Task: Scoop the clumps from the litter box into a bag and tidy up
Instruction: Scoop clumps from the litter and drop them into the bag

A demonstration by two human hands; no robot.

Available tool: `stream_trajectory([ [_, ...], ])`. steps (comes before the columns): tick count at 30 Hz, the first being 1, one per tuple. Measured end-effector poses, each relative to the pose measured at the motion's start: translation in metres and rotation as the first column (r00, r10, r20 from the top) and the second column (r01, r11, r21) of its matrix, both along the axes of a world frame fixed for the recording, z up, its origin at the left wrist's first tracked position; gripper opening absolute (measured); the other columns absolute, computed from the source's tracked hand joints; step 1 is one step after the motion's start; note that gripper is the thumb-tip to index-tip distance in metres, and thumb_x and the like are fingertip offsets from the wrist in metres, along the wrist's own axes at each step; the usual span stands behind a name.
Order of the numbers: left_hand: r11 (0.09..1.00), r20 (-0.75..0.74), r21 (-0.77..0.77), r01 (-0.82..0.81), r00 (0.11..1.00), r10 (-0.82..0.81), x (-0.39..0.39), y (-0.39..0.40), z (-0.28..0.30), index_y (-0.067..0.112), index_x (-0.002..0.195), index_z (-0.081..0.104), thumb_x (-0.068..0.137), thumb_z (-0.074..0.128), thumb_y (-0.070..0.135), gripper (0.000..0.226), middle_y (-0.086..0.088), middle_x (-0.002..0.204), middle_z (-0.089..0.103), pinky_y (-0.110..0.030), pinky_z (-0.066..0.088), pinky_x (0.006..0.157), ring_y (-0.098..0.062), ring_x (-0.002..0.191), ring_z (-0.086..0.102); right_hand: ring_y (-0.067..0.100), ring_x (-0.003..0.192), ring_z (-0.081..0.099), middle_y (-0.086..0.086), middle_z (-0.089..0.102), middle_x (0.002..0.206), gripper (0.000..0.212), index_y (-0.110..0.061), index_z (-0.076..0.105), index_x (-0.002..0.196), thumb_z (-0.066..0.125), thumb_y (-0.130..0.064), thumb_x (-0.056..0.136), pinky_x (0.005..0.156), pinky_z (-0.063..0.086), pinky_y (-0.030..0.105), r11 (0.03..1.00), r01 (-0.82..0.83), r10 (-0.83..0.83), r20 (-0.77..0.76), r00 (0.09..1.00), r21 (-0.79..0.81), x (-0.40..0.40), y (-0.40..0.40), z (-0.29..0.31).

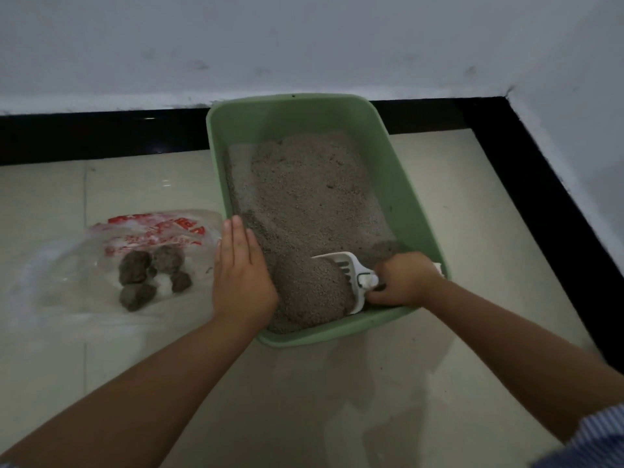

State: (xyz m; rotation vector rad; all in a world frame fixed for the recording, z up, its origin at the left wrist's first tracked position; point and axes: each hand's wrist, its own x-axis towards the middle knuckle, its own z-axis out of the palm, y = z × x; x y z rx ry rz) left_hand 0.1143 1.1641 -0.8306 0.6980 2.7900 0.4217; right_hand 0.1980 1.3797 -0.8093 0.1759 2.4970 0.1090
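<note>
A green litter box (410, 194) stands on the floor against the wall, holding grey litter (304, 197) piled toward its near end. My right hand (403, 278) grips the handle of a white slotted scoop (351, 275), whose blade is dug into the litter at the near right corner. My left hand (241, 275) lies flat, fingers together, on the box's near left rim. Left of the box lies a clear plastic bag (111, 265) with red print, and inside it are several dark grey clumps (148, 275).
The box sits near a room corner, with a white wall (304, 45) behind and a black baseboard strip (557, 204) running along the back and right. Pale floor tiles (337, 400) stretch in front of the box toward me.
</note>
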Motion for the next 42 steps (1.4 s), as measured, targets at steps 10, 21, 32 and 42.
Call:
stream_trajectory([
  [10, 0.999, 0.074, -0.01, -0.035, 0.997, 0.036, 0.001, -0.001, 0.004, -0.004, 0.147, 0.003, 0.08, 0.008, 0.009, 0.068, -0.021, 0.154, -0.013, -0.035, -0.008, 0.116, -0.031, 0.144, -0.014, 0.028, 0.089, 0.063, 0.012, 0.068, 0.091, 0.051, -0.019, 0.03, 0.052, 0.046, -0.053, 0.087, 0.063, 0.032, 0.027, 0.989, 0.02, -0.029, -0.058, 0.998, -0.146, -0.013, -0.028, -0.014],
  [21, 0.991, 0.122, 0.015, -0.131, 0.984, 0.128, 0.002, -0.003, 0.01, -0.004, 0.147, -0.001, 0.096, 0.025, 0.007, 0.058, -0.021, 0.155, -0.012, -0.033, -0.008, 0.117, -0.03, 0.144, -0.012, 0.016, 0.057, 0.041, -0.002, 0.037, 0.054, 0.05, -0.021, 0.034, 0.052, 0.055, -0.053, 0.084, 0.049, 0.025, 0.026, 0.874, 0.342, -0.378, -0.042, 0.925, -0.346, -0.01, -0.014, -0.015],
  [32, 0.992, 0.134, 0.018, -0.123, 0.984, 0.119, 0.003, -0.004, 0.013, -0.004, 0.147, -0.001, 0.097, 0.028, 0.004, 0.058, -0.021, 0.154, -0.013, -0.033, -0.008, 0.117, -0.03, 0.144, -0.012, 0.016, 0.062, 0.041, 0.004, 0.042, 0.061, 0.035, -0.011, 0.047, 0.066, 0.059, -0.038, 0.086, 0.064, 0.027, 0.029, 0.65, 0.476, -0.682, -0.179, 0.709, -0.592, -0.004, -0.005, 0.012],
  [42, 0.986, 0.121, -0.137, -0.099, 0.986, 0.116, 0.003, 0.0, 0.017, -0.004, 0.146, -0.008, 0.102, 0.019, 0.021, 0.057, -0.02, 0.154, -0.017, -0.035, -0.009, 0.117, -0.03, 0.144, -0.016, 0.016, 0.053, 0.037, 0.001, 0.037, 0.053, 0.044, -0.016, 0.039, 0.055, 0.057, -0.039, 0.087, 0.053, 0.024, 0.029, 0.627, 0.526, -0.735, -0.213, 0.643, -0.574, -0.004, -0.01, 0.027],
])
